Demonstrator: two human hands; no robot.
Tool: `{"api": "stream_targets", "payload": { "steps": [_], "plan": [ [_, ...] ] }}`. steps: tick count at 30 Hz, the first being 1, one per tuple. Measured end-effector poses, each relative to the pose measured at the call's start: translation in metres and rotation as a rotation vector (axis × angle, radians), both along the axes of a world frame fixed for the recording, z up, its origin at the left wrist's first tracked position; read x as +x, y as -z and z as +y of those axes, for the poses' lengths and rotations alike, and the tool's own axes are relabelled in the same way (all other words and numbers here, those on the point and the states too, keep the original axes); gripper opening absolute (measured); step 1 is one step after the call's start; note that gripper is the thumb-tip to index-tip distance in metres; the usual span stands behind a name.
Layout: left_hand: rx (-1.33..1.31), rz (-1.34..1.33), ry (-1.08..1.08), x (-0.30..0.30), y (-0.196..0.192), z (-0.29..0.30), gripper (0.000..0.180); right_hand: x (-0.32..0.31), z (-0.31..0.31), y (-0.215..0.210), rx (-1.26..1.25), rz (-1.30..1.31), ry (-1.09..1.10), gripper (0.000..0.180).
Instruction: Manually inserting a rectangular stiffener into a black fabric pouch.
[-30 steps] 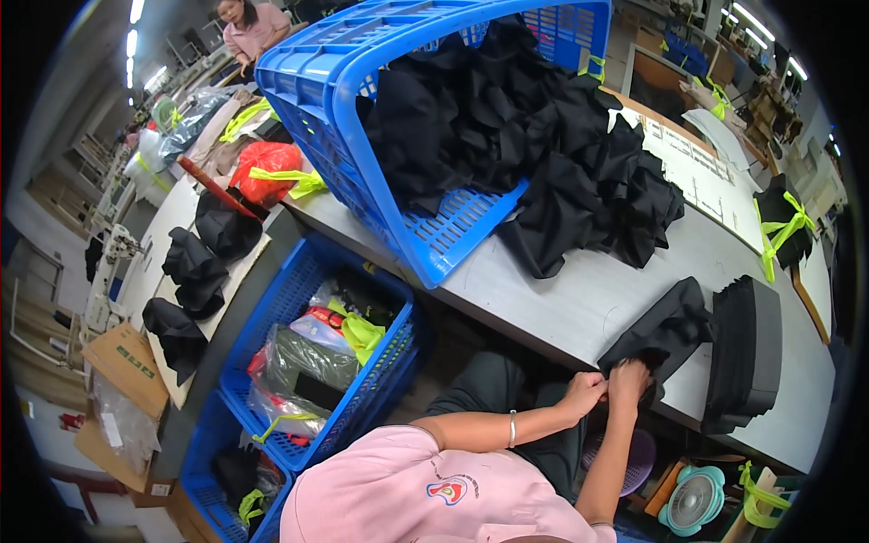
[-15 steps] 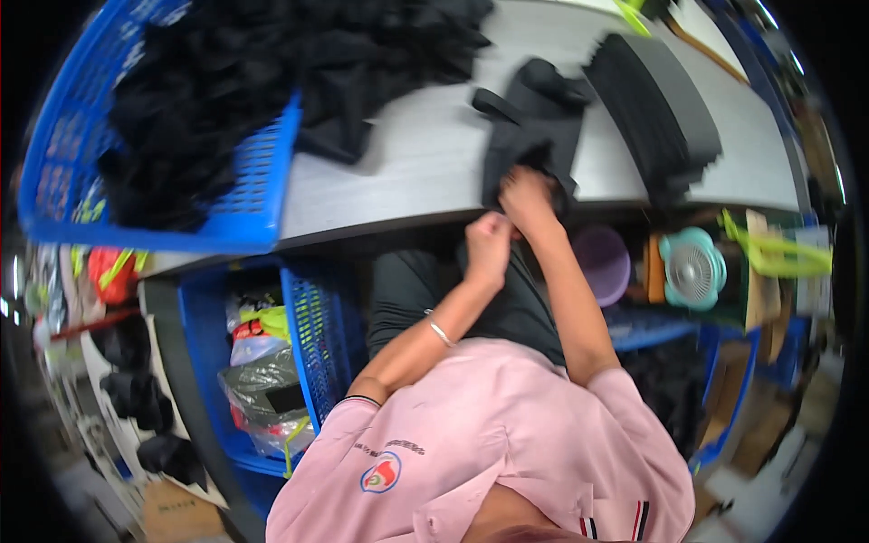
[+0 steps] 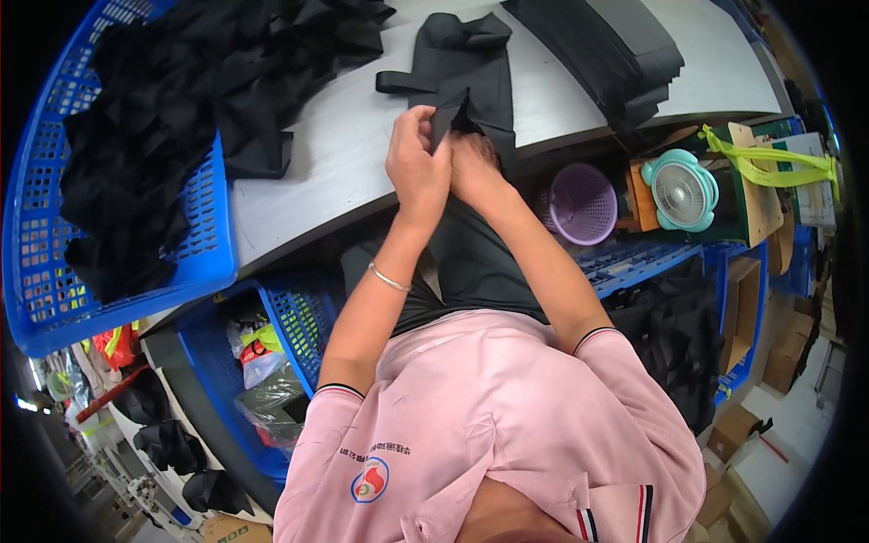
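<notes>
Head view: I look through a wide fisheye worn on the person's head, facing steeply down over the pink shirt (image 3: 489,389) to the nearby left hand (image 3: 418,170), right hand (image 3: 473,169) and tabletop (image 3: 326,167); edges bowed.

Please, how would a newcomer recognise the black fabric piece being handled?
On the pale tabletop, look between the heaped black cloth and the neat black stack. The black fabric piece lies there; a narrow band sticking out left sets it apart.
</notes>
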State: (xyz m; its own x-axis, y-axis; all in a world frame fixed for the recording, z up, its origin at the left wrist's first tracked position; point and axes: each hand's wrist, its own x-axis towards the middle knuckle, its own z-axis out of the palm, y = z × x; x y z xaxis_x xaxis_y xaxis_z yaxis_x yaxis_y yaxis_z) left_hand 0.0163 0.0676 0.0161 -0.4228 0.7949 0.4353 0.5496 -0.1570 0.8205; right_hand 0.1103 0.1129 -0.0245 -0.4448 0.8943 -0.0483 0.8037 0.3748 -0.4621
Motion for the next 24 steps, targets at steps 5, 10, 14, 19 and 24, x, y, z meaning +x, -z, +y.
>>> {"api": "stream_targets", "payload": {
  "steps": [5,10,14,19,24],
  "plan": [
    [-0.028,-0.008,0.122,-0.043,0.000,-0.015,0.036,0.056,0.016,0.018,0.222,0.231,-0.211,0.031],
    [0.101,0.425,0.134,-0.017,-0.020,-0.018,0.044,0.036,0.014,0.024,0.159,0.210,-0.003,0.028],
    [0.155,0.671,0.455,0.001,-0.037,0.005,0.051,0.030,-0.001,0.034,0.321,0.279,-0.127,0.035],
    [0.264,0.635,0.574,0.048,-0.033,0.037,0.027,0.023,-0.005,0.050,0.511,0.126,-0.187,0.041],
    [0.154,0.239,0.449,0.049,-0.045,-0.006,0.019,0.041,-0.029,0.049,0.387,0.344,-0.206,0.049]
  ]
}}
